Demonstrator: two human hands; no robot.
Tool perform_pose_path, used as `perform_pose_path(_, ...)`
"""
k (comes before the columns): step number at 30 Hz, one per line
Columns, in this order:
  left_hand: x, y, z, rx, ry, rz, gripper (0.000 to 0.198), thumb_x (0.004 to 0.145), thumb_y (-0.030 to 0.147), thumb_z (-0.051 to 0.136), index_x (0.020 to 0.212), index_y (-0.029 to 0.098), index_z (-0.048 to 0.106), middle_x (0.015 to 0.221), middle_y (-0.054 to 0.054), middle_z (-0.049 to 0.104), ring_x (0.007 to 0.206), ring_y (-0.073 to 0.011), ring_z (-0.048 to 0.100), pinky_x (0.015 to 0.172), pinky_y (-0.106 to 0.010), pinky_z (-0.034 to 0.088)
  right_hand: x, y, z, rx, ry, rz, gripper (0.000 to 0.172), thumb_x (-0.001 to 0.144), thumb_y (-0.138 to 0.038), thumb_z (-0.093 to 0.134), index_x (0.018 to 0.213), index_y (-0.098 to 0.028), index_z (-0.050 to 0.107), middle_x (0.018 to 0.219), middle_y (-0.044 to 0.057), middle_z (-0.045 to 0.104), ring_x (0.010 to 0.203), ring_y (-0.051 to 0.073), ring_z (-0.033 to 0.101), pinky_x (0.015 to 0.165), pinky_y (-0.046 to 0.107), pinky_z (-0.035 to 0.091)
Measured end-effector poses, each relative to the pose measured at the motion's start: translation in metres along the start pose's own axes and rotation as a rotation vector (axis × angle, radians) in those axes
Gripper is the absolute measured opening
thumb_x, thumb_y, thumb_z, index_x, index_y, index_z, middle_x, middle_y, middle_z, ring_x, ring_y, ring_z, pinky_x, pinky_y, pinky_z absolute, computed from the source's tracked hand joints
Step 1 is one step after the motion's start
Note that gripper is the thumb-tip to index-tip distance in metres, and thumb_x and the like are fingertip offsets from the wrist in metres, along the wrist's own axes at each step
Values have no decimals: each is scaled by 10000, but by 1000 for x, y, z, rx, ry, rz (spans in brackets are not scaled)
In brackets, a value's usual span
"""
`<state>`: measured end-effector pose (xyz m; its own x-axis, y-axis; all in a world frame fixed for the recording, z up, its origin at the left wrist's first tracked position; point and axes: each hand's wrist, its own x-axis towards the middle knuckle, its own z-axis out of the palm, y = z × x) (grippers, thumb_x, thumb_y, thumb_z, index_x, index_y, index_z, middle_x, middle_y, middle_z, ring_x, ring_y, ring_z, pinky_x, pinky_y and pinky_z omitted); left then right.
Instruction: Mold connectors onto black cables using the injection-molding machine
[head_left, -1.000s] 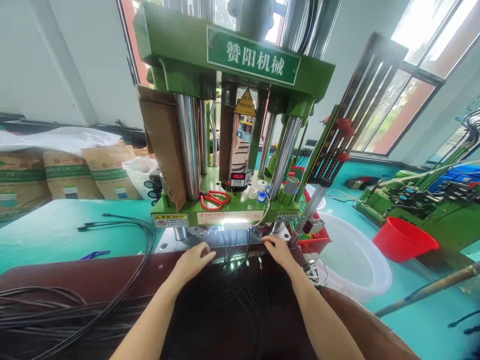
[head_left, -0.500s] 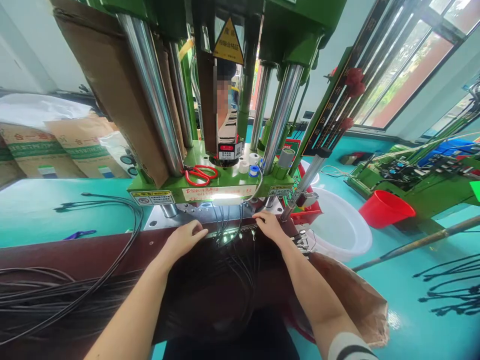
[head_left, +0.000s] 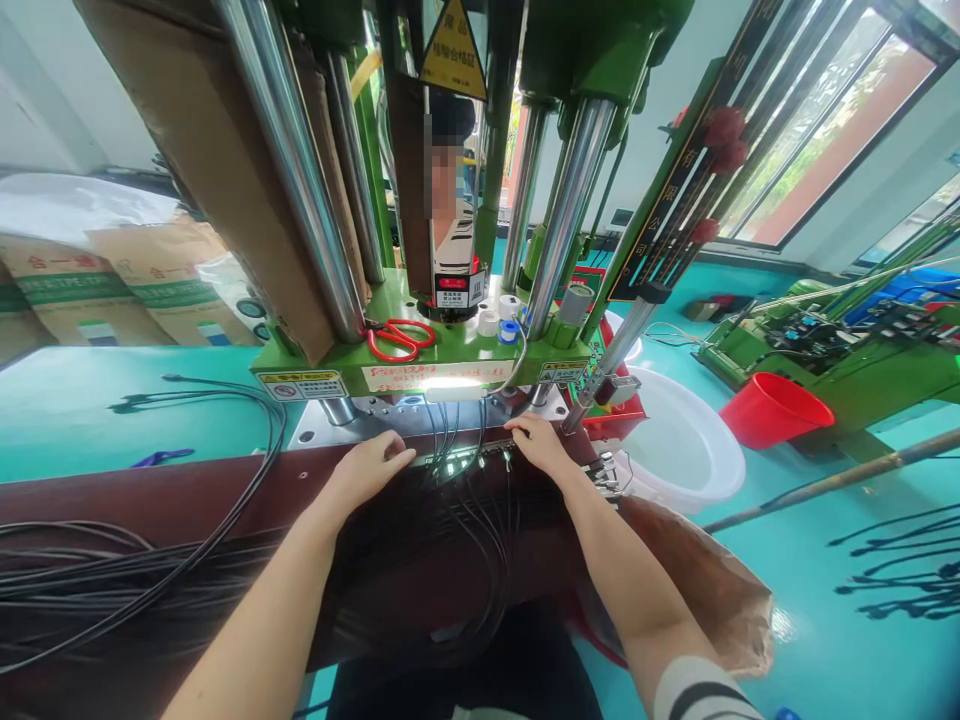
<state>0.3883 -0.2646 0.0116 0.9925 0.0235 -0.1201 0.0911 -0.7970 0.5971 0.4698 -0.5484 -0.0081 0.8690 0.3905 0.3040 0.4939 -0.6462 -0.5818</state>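
A narrow metal strip [head_left: 469, 460] with several black cables [head_left: 487, 530] across it lies at the front edge of the green press [head_left: 480, 350]. My left hand [head_left: 373, 465] is at the strip's left end, thumb and fingers curled towards it. At the right end is my right hand [head_left: 534, 440], its fingers bent together near the strip. What either hand's fingertips grip is too small to make out. The cables run between the hands and hang towards me over the dark red table [head_left: 300, 475].
Red-handled scissors [head_left: 400, 340] and small tape rolls [head_left: 508, 331] rest on the press ledge. More black cables [head_left: 217, 540] lie at the left. A white tub [head_left: 679, 440], a red bucket [head_left: 776, 410] and a brown paper bag [head_left: 701, 580] stand at the right. A person [head_left: 450, 220] is behind the press.
The view has tilted slightly, so the upper part of the press appears higher in the picture. Both hands stay at the strip's ends with nearly the same pose.
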Motion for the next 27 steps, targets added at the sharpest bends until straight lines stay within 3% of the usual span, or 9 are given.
perform_pose_path(27, 2, -5, 3, 11, 19, 13, 279, 738, 466, 442, 755, 201, 524, 728, -9, 605, 668, -165, 545, 635, -264, 367, -1, -4, -3, -32, -28, 13, 257, 741, -44, 464, 801, -191, 666, 817, 29, 623, 804, 164, 572, 793, 310, 425)
